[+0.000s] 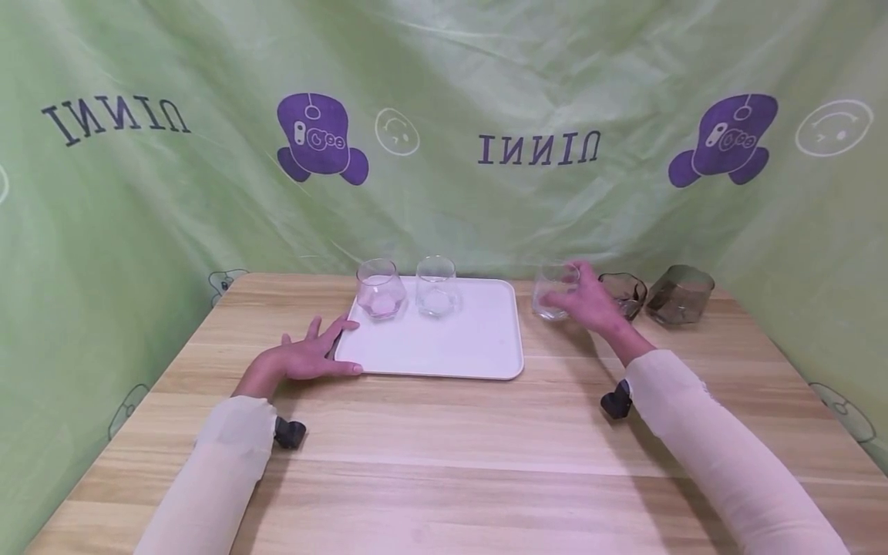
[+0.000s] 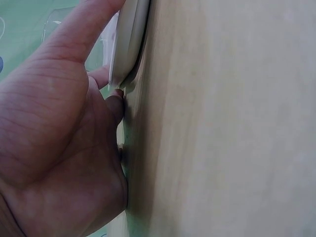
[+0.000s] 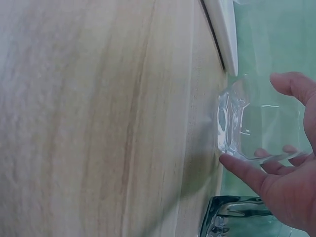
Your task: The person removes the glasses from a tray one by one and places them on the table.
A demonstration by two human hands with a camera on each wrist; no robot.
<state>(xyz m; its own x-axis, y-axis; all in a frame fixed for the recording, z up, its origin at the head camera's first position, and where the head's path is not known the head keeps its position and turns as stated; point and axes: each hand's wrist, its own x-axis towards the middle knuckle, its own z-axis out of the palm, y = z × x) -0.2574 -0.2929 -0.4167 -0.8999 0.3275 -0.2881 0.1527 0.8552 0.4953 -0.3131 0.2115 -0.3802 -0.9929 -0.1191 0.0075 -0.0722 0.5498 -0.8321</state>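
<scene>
A white tray lies on the wooden table. My left hand rests at its left end, thumb along the front rim and fingers spread by the left rim. Two clear glasses stand upright on the tray: a wider faceted glass at the back left corner and a second clear glass beside it. Right of the tray, my right hand holds another clear glass by its sides, thumb on one side and fingers on the other. That glass is upright, its base at table level.
Right of my right hand stand a dark tinted glass, partly hidden by the hand, and a larger smoky glass. A green printed curtain hangs just behind the table's back edge. Bare wooden tabletop extends in front of the tray.
</scene>
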